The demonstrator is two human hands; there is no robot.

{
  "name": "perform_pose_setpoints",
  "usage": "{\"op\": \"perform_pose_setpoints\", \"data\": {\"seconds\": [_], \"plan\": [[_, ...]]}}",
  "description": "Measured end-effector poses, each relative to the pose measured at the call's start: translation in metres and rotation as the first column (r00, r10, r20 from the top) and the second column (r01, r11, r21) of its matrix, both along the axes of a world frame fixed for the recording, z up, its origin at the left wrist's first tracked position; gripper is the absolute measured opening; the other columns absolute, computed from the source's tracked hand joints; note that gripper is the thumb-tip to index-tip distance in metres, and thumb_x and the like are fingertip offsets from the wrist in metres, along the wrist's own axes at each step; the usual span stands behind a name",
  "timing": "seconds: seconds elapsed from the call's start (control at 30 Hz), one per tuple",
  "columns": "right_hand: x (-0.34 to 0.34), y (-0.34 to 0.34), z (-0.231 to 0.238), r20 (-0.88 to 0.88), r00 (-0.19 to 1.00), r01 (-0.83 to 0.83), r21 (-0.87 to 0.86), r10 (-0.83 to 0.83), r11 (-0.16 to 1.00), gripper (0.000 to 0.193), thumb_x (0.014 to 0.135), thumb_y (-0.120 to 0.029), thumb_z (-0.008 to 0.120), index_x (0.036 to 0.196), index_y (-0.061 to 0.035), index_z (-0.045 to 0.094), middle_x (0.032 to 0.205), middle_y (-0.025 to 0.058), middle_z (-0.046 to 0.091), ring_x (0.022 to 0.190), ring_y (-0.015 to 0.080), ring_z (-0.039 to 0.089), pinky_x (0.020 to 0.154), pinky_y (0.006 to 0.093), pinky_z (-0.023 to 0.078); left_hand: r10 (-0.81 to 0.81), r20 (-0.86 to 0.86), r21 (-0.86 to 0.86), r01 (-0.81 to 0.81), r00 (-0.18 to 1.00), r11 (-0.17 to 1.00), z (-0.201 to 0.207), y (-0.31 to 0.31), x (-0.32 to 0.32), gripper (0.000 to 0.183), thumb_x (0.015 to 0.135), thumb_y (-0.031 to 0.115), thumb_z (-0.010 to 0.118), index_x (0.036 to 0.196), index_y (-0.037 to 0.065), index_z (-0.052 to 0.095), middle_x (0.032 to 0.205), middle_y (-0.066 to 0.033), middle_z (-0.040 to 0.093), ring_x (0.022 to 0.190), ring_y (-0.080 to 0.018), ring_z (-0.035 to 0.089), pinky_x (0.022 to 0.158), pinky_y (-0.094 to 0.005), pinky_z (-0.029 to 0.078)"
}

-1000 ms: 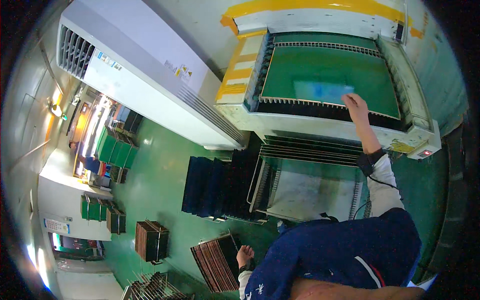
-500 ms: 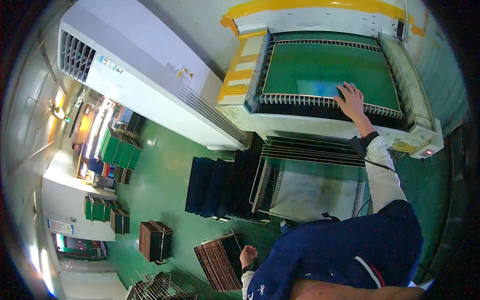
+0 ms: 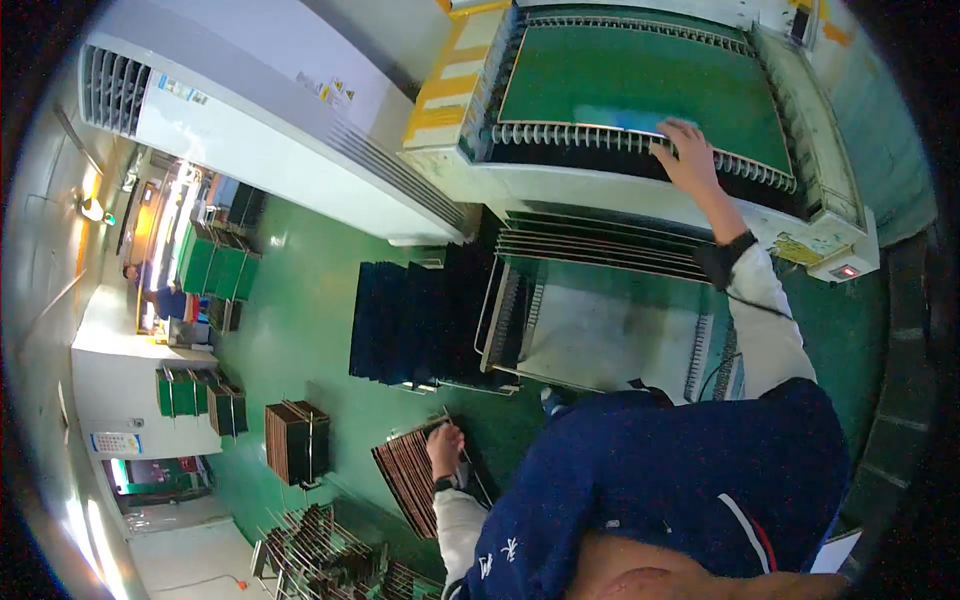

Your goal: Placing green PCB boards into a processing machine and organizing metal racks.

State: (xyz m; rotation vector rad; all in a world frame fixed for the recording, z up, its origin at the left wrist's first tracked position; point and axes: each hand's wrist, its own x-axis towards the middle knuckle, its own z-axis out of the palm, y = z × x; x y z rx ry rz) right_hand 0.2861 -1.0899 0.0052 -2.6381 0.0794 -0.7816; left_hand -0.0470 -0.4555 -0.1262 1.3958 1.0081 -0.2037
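A large green panel (image 3: pixel 640 85) lies flat on the spiked rollers of a conveyor machine (image 3: pixel 560 165) ahead of me. At the panel's near edge is my right hand (image 3: pixel 690 160), its fingertips over the edge and its thumb apart, lower down. It looks open; whether the thumb touches the panel, I cannot tell. Low on the left, my left hand (image 3: pixel 445 452) hangs over a rack of brown-edged panels (image 3: pixel 405 475). Its fingers are loosely bent, with nothing visible in them; contact with the rack is unclear.
Below the conveyor stands a slotted rack (image 3: pixel 610 320) with several panels at its far end. Dark panels (image 3: pixel 400 320) stand left of it. A tall white cabinet (image 3: pixel 290 140) leans across the upper left. More racks (image 3: pixel 297 445) stand on the green floor; a person (image 3: pixel 165 300) is far left.
My right hand has drawn back from over the panel's surface to its near edge. My left hand has moved up and left, over the brown-edged panels. The whole view has shifted slightly.
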Motion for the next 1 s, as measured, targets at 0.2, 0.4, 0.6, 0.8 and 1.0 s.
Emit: {"op": "perform_pose_setpoints", "data": {"seconds": [0.2,0.4,0.6,0.8,1.0], "plan": [[-0.098,0.062,0.002,0.089,0.940,-0.340,0.262,0.329,0.903,0.028,0.080,-0.021,0.064,0.103,-0.0062,0.061,0.106,0.0139,0.060,0.102,0.0329,0.054,0.088,0.0413,0.043,-0.222,0.200,0.175,0.188,0.954,0.966,0.049,-0.020,0.064,0.020,0.087,0.021,0.060,0.091,0.002,0.059,0.076,-0.0044,0.062,0.063,-0.0091,0.057,0.053,-0.0212,0.045],[-0.165,0.072,-0.043,-0.223,0.909,-0.255,0.371,0.352,0.893,0.030,0.080,-0.022,0.064,0.106,-0.0070,0.060,0.101,0.0135,0.061,0.098,0.0333,0.055,0.085,0.0415,0.044,-0.668,0.202,0.475,0.525,0.716,0.707,0.085,-0.126,0.181,0.030,0.084,0.026,0.064,0.099,0.000,0.062,0.086,-0.0058,0.064,0.074,-0.0128,0.059,0.066,-0.0240,0.047],[-0.190,0.081,-0.051,-0.335,0.886,-0.263,0.204,0.319,0.943,0.037,0.077,-0.018,0.063,0.112,-0.0082,0.057,0.111,0.0121,0.058,0.107,0.0339,0.049,0.091,0.0440,0.039,-0.978,0.092,0.914,0.375,0.187,0.157,0.081,-0.249,0.228,0.046,0.071,0.023,0.070,0.110,0.003,0.059,0.113,-0.0165,0.058,0.107,-0.0338,0.053,0.090,-0.0411,0.043],[-0.189,0.080,-0.064,-0.308,0.903,-0.255,0.176,0.299,0.951,0.042,0.070,-0.012,0.067,0.111,-0.0061,0.055,0.113,0.0145,0.054,0.106,0.0342,0.050,0.089,0.0426,0.041,-0.997,-0.068,0.954,0.296,0.038,-0.054,0.069,-0.323,0.221,0.070,0.067,0.030,0.071,0.128,0.007,0.045,0.135,-0.0166,0.039,0.125,-0.0365,0.036,0.100,-0.0482,0.033],[-0.180,0.087,-0.073,-0.199,0.931,-0.269,0.185,0.304,0.945,0.040,0.070,-0.012,0.067,0.107,-0.0025,0.054,0.105,0.0175,0.053,0.100,0.0371,0.050,0.085,0.0443,0.041,-0.963,-0.261,0.931,0.279,0.064,-0.234,0.071,-0.315,0.196,0.082,0.066,0.022,0.071,0.138,0.010,0.034,0.145,-0.0112,0.027,0.134,-0.0336,0.023,0.104,-0.0504,0.029]]}}
